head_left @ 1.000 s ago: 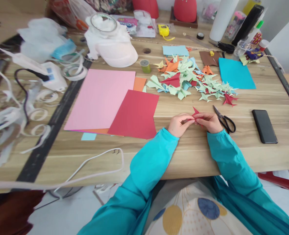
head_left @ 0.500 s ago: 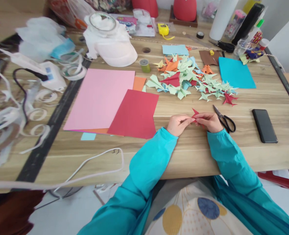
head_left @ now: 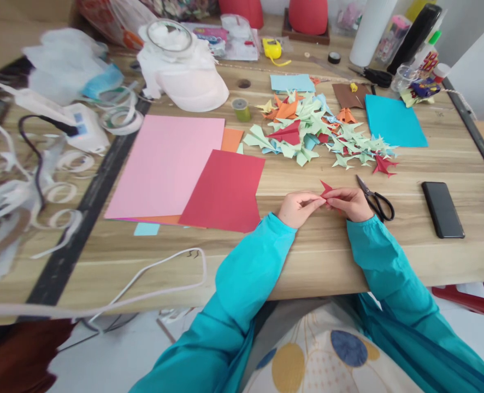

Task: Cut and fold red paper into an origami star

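Note:
Between my fingertips is a small folded red paper piece (head_left: 326,187), its pointed tip standing up above my fingers. My left hand (head_left: 298,207) pinches it from the left, and my right hand (head_left: 350,204) pinches it from the right; much of the paper is hidden by my fingers. Black-handled scissors (head_left: 376,200) lie just right of my right hand. Beyond my hands spreads a pile of folded paper planes (head_left: 313,123), mostly pale green with some orange, red and blue. A red paper sheet (head_left: 225,191) with a cut-in right edge lies to the left.
A pink sheet (head_left: 172,164) lies partly under the red one. A black phone (head_left: 442,209) rests at the right. Blue sheets (head_left: 395,121), a yellow tape measure (head_left: 272,48) and a white cap (head_left: 193,82) lie farther back. Tangled cables and tape strips (head_left: 68,191) cover the left side.
The view has shifted very slightly. Both hands keep their pinch on the red paper, with no other visible change.

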{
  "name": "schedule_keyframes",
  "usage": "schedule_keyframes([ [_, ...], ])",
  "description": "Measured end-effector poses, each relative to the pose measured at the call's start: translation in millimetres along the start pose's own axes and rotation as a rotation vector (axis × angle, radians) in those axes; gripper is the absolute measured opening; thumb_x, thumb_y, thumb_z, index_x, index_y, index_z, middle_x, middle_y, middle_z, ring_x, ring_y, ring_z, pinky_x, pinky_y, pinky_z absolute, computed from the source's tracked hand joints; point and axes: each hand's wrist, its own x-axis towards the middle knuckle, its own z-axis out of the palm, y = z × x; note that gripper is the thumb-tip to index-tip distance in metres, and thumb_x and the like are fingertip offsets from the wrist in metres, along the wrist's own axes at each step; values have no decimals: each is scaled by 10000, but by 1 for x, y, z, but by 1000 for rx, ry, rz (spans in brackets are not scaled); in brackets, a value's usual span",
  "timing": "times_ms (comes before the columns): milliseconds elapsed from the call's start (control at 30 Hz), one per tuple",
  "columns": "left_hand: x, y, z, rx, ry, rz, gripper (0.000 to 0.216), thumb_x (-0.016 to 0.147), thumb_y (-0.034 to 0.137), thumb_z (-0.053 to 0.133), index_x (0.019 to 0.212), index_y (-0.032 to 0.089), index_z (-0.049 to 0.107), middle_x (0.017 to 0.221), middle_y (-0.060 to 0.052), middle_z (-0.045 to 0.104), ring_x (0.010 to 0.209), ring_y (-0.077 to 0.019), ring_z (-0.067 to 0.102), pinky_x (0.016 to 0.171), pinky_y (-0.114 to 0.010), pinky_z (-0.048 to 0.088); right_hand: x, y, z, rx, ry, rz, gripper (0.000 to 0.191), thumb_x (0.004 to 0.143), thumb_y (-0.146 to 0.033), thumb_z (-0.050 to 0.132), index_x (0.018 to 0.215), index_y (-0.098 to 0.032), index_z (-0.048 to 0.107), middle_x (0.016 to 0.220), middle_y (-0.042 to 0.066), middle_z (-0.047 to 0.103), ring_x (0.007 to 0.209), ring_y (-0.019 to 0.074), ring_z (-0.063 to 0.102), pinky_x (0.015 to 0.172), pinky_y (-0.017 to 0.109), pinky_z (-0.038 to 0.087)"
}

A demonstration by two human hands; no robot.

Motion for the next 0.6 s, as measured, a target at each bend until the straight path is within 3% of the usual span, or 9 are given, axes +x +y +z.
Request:
schedule_keyframes([
  [167, 0, -2, 0, 56, 35, 94, 144, 644, 233, 679, 755, 142, 681, 797, -66, 690, 743, -161, 630, 704, -268, 503, 1, 5, 0, -8, 38, -49, 170, 578, -215, 745, 745, -195, 717, 678, 14, 703, 549, 107, 622, 558, 226, 522],
  [600, 2, -5, -4, 43, -10, 188, 95, 682, 242, 650, 712, 162, 691, 787, -61, 692, 728, -152, 636, 703, -271, 511, -1, 5, 1, -124, 54, -137, 165, 596, -205, 732, 761, -200, 721, 749, 25, 712, 614, 130, 637, 609, 251, 531],
])
